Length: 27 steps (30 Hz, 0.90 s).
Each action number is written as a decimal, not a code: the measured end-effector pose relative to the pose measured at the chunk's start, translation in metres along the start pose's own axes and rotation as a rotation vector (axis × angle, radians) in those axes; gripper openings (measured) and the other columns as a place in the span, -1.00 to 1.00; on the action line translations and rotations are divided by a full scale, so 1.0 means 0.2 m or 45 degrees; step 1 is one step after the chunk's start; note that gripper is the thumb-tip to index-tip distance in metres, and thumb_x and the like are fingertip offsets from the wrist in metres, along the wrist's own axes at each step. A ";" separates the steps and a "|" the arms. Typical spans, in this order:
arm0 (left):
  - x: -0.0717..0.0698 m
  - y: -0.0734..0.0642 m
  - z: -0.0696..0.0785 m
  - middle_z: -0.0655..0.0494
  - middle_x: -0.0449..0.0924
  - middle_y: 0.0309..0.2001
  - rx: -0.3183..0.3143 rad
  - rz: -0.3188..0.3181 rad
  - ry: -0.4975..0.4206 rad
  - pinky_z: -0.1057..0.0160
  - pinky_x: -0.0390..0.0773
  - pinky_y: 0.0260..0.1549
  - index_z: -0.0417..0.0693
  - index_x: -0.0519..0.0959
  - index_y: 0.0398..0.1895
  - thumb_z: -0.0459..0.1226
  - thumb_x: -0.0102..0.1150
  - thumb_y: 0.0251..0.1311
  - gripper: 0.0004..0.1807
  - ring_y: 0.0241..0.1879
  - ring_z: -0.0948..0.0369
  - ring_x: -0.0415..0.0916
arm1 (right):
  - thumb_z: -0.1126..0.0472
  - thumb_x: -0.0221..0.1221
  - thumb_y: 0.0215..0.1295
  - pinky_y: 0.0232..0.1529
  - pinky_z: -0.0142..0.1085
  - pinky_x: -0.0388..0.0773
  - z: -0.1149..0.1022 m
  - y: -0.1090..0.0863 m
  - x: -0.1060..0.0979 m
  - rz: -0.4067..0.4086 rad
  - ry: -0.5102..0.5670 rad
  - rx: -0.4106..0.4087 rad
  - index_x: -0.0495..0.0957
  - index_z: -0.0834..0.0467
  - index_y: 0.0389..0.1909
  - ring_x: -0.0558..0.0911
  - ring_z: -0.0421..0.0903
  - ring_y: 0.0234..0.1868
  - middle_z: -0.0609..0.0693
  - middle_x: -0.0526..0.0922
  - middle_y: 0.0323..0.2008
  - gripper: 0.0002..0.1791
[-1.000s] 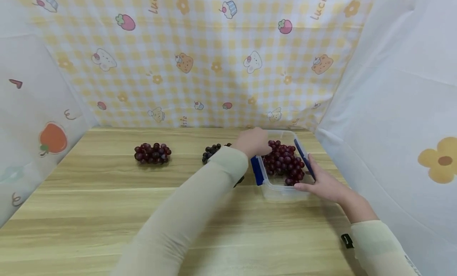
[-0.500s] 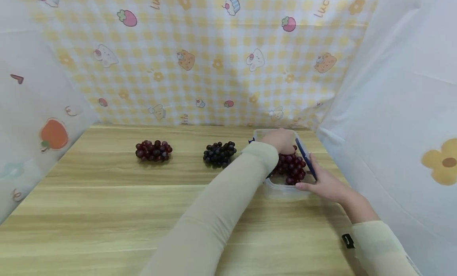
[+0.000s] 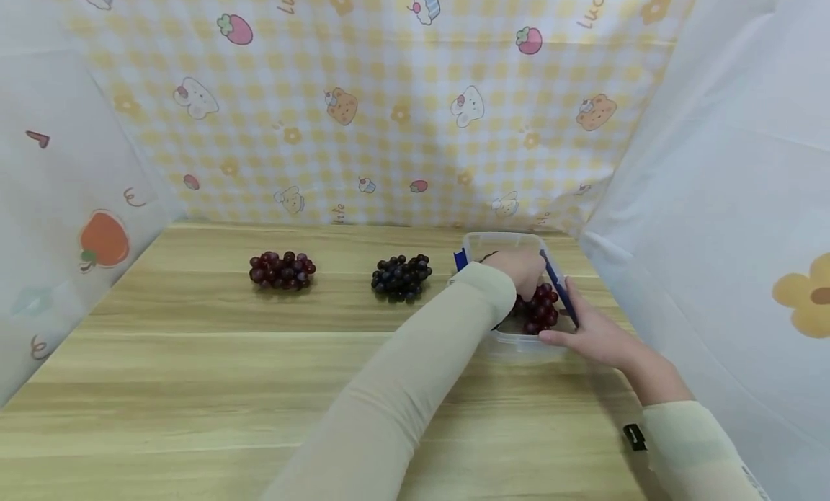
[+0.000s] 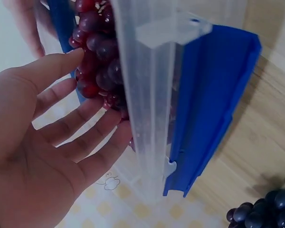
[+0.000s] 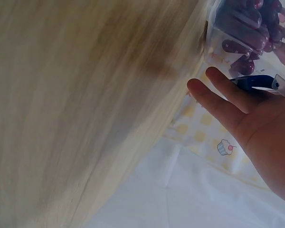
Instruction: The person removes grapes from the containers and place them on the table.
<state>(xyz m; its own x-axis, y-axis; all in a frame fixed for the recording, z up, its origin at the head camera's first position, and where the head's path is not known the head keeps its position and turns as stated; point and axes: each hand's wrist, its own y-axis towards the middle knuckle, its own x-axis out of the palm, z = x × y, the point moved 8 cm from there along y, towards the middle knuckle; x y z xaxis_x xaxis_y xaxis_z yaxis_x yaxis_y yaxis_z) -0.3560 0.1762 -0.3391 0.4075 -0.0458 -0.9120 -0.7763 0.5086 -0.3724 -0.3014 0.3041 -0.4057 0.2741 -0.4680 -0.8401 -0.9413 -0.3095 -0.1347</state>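
Observation:
A clear plastic container (image 3: 509, 237) with blue locking flaps stands at the back right, holding a bunch of red grapes (image 3: 543, 310). My left hand (image 3: 519, 267) reaches down into it and covers part of the bunch in the head view. The left wrist view shows this hand (image 4: 52, 137) with loosely extended fingers, thumb and fingertips touching the red grapes (image 4: 97, 52). At the container's right front corner is my right hand (image 3: 603, 339), thumb on the front rim and fingers by the right-side blue flap (image 3: 559, 288). Its fingers look nearly straight in the right wrist view.
A bunch of black grapes (image 3: 400, 277) lies left of the container. Farther left is another bunch of red grapes (image 3: 283, 270). The left blue flap (image 4: 213, 95) hangs outward. A patterned cloth (image 3: 389, 112) rises behind the wooden table (image 3: 194, 386).
My left hand has moved right from the container's left rim into it, over the red grapes, and then slightly toward the front. The black grapes have come into fuller view. My right hand stays put.

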 end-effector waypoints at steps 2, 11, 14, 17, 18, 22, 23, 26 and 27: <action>0.01 0.01 -0.01 0.25 0.63 -0.09 -0.007 0.015 -0.015 0.33 0.50 -0.31 0.13 0.62 -0.12 -0.30 0.23 0.47 -0.91 -0.24 0.26 0.51 | -0.25 0.35 0.36 0.52 0.47 0.07 0.00 0.00 0.00 0.004 -0.011 0.001 -0.60 0.20 0.68 0.00 0.62 0.60 0.58 -0.19 0.63 0.44; 0.06 0.02 -0.02 0.26 0.67 -0.06 0.054 0.149 0.036 0.31 0.50 -0.26 0.17 0.63 -0.06 -0.26 0.25 0.47 -0.90 -0.22 0.26 0.54 | -0.26 0.36 0.35 0.52 0.48 0.08 0.01 0.01 0.00 0.013 -0.013 -0.010 -0.59 0.21 0.68 0.02 0.63 0.59 0.59 -0.19 0.62 0.44; 0.06 0.02 -0.03 0.26 0.66 -0.15 0.065 0.193 0.024 0.30 0.48 -0.29 0.17 0.62 -0.22 -0.25 0.29 0.43 -0.93 -0.27 0.26 0.52 | -0.26 0.36 0.35 0.52 0.47 0.08 0.01 0.01 0.01 0.012 -0.012 -0.010 -0.59 0.22 0.68 0.02 0.63 0.59 0.59 -0.19 0.63 0.44; 0.07 0.03 -0.04 0.26 0.65 -0.19 0.074 0.221 0.017 0.27 0.47 -0.31 0.16 0.61 -0.31 -0.22 0.31 0.38 -0.91 -0.29 0.24 0.51 | -0.25 0.36 0.36 0.52 0.48 0.06 0.01 0.01 0.01 0.006 -0.005 -0.005 -0.60 0.21 0.68 0.00 0.63 0.59 0.59 -0.20 0.63 0.45; 0.07 0.03 -0.04 0.26 0.65 -0.20 0.074 0.223 0.016 0.27 0.48 -0.31 0.15 0.61 -0.32 -0.22 0.33 0.36 -0.91 -0.29 0.24 0.51 | -0.25 0.36 0.36 0.52 0.48 0.06 0.01 0.01 0.01 0.006 0.001 -0.005 -0.60 0.21 0.67 0.00 0.63 0.59 0.59 -0.21 0.62 0.45; 0.08 0.03 -0.04 0.24 0.64 -0.19 0.074 0.223 0.028 0.28 0.49 -0.32 0.15 0.62 -0.27 -0.20 0.35 0.34 -0.93 -0.30 0.24 0.52 | -0.23 0.36 0.37 0.51 0.49 0.06 0.01 0.01 0.01 0.005 0.018 -0.007 -0.62 0.20 0.67 0.00 0.63 0.59 0.59 -0.21 0.63 0.44; 0.08 0.03 -0.03 0.24 0.65 -0.19 0.070 0.217 0.022 0.28 0.50 -0.32 0.14 0.63 -0.24 -0.20 0.36 0.34 -0.94 -0.31 0.24 0.53 | -0.23 0.36 0.37 0.51 0.49 0.06 0.01 0.01 0.01 0.004 0.020 -0.010 -0.62 0.20 0.67 -0.01 0.63 0.59 0.58 -0.21 0.63 0.44; 0.07 0.02 -0.03 0.25 0.66 -0.16 0.066 0.220 0.014 0.29 0.52 -0.28 0.14 0.63 -0.15 -0.19 0.38 0.34 -0.89 -0.27 0.25 0.55 | -0.25 0.35 0.37 0.51 0.49 0.07 0.01 0.01 0.01 0.002 0.014 -0.011 -0.63 0.18 0.67 0.00 0.63 0.59 0.58 -0.21 0.63 0.44; 0.07 0.02 -0.03 0.25 0.67 -0.13 0.063 0.225 0.008 0.29 0.53 -0.25 0.14 0.64 -0.11 -0.19 0.39 0.34 -0.87 -0.25 0.25 0.56 | -0.26 0.35 0.37 0.51 0.49 0.07 0.01 0.01 0.01 0.001 0.012 -0.012 -0.63 0.18 0.67 0.00 0.63 0.59 0.58 -0.22 0.63 0.44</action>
<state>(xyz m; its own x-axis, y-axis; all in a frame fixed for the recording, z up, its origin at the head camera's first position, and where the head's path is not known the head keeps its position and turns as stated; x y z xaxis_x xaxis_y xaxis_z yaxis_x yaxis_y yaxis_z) -0.3564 0.1714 -0.3536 0.2635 0.0431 -0.9637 -0.8109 0.5511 -0.1971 -0.3031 0.3040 -0.4083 0.2756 -0.4761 -0.8351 -0.9395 -0.3171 -0.1293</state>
